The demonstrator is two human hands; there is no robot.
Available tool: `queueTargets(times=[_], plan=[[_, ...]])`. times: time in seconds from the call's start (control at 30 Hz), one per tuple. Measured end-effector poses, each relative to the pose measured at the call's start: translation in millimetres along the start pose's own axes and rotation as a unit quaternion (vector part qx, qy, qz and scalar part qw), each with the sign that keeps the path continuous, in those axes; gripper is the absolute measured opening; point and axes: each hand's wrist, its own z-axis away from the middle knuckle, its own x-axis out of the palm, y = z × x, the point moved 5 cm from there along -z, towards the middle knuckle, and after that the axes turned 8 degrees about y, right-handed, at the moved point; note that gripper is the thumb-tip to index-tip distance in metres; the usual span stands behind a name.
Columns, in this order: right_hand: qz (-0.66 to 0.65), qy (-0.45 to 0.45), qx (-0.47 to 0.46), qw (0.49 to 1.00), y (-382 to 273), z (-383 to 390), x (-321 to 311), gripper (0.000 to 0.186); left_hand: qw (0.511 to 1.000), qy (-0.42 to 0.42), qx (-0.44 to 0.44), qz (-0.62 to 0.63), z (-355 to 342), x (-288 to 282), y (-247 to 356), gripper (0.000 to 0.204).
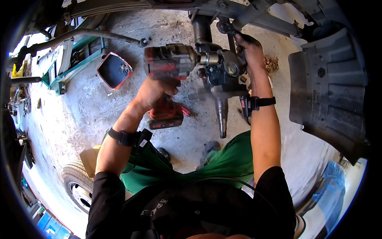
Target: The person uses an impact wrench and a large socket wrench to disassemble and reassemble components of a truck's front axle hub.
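My left hand (158,92) is wrapped round the grip of a red and black cordless impact wrench (169,61). The tool looks blurred by motion. Its silvery socket (210,58) points right and meets the side of a dark steering knuckle (230,68). From that knuckle a tapered metal spindle (221,115) sticks out toward me. Beyond and to the right of it, my right hand (251,49) is closed on a dark wrench (226,28) with a rounded head. The palm hides most of this wrench's handle, and I cannot tell what its head touches.
A vehicle frame rail (159,5) crosses the far edge. To the right hangs a black mudguard (328,79). On the floor at left are a red-rimmed tray (112,71) with small parts, a green metal frame (81,59) and a tyred wheel (75,181). A bent bar (87,32) reaches in from the left.
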Motion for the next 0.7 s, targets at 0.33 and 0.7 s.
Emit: queueTargets(times=[0.33,0.7], plan=[[0.043,0.018,-0.023,0.999,2.7,-4.3,-4.1,0.023,0.985,-0.037,0.15,-0.072,-1.8,6.9,-14.1,0.015],[0.057,0.008,-0.024,0.998,5.6,-9.0,-5.1,0.032,1.0,-0.011,-0.019,0.013,-0.2,19.2,-4.4,0.02]])
